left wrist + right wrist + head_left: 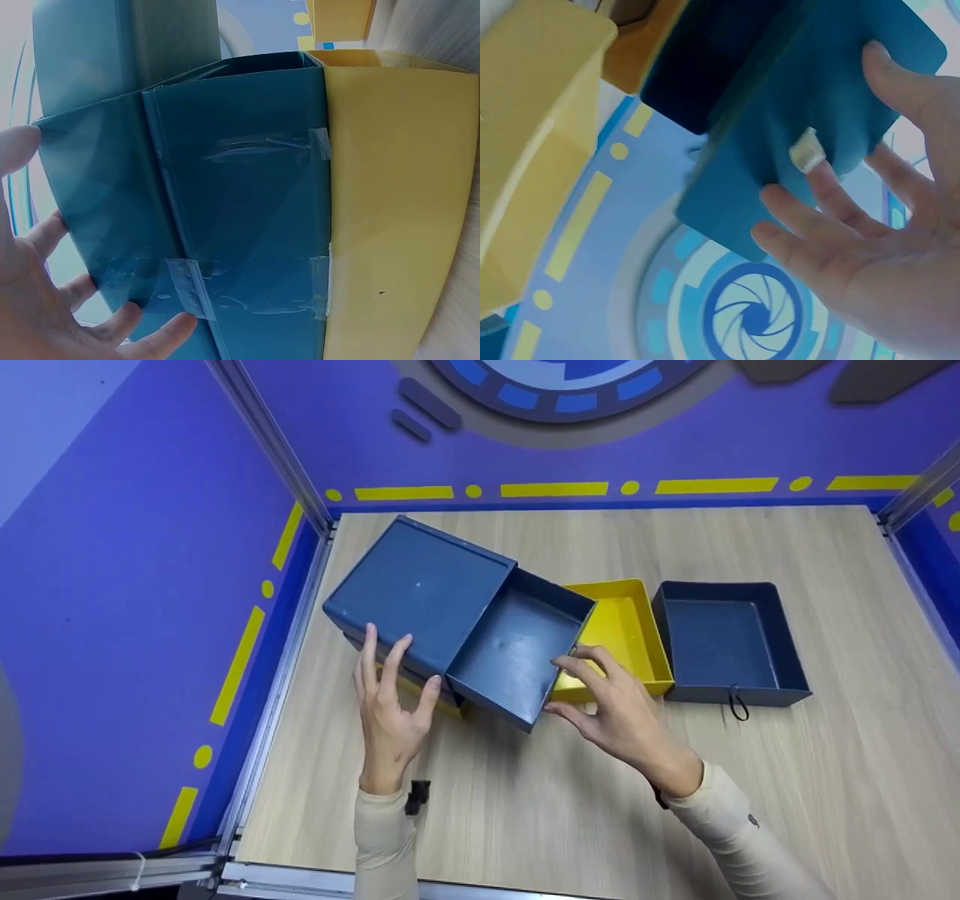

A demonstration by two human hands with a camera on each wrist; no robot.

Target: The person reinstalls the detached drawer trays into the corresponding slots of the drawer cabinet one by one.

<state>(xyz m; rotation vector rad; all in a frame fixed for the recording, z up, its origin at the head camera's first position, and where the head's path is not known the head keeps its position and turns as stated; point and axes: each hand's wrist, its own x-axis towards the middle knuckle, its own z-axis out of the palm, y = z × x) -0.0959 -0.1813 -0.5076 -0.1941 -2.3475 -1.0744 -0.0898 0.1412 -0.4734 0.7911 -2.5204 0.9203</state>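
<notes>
A dark blue drawer unit (420, 585) stands angled at the left, stacked on another blue tier (247, 165) and a yellow tier (397, 195). Its top drawer (514, 649) is partly out toward the right and holds nothing I can see. My left hand (394, 720) rests against the unit's near side, fingers spread and fairly straight. At the drawer's front, my right hand (622, 712) has its index fingertip over the upper rim and its thumb on the outer face. Its other fingers lie by a small pale tab (807, 151) there.
A yellow drawer (626, 637) lies right of the unit, partly behind the blue drawer. Beside it is a second dark blue drawer (724, 641) with a black loop pull (739, 706). A small black item (417, 796) shows by my left wrist. Blue walls enclose the wooden table (540, 825).
</notes>
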